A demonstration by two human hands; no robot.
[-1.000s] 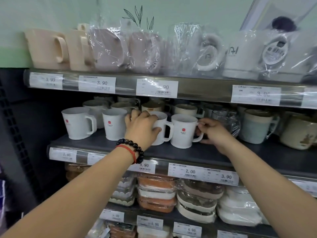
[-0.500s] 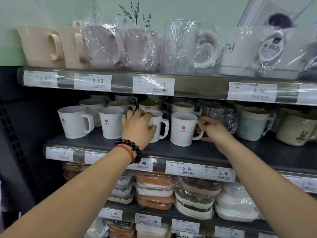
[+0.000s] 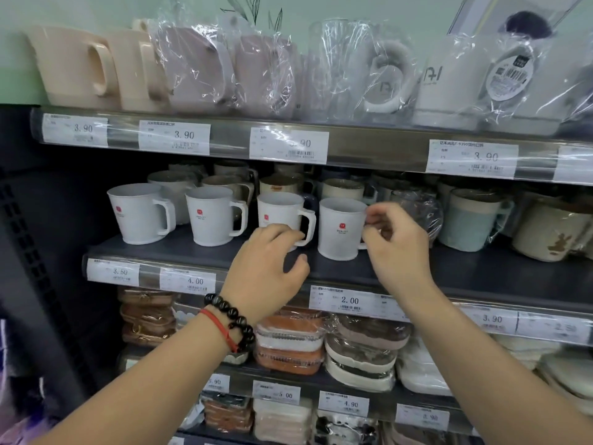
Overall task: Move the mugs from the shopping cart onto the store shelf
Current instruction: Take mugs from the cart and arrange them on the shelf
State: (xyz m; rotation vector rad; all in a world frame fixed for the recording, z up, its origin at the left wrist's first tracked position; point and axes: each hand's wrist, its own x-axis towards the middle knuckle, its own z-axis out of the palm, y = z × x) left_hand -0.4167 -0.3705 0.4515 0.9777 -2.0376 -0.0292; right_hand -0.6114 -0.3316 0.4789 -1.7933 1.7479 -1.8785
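Hovering before two white mugs [image 3: 340, 228], left hand [image 3: 268, 268] fingers loosely curled, empty; right hand [image 3: 396, 248] likewise.

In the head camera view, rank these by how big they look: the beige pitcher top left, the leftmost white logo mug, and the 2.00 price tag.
1. Beige pitcher, largest, though wide-angle stretch may exaggerate it.
2. Leftmost white logo mug.
3. 2.00 price tag, smallest.

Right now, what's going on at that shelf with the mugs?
A person is stocking white mugs on the middle shelf. Four matching white mugs with red logos stand upright in a row along its front. The left hand hovers in front of the third mug, fingers relaxed, not gripping it. The right hand is at the handle side of the fourth mug; whether it holds the handle is hidden.
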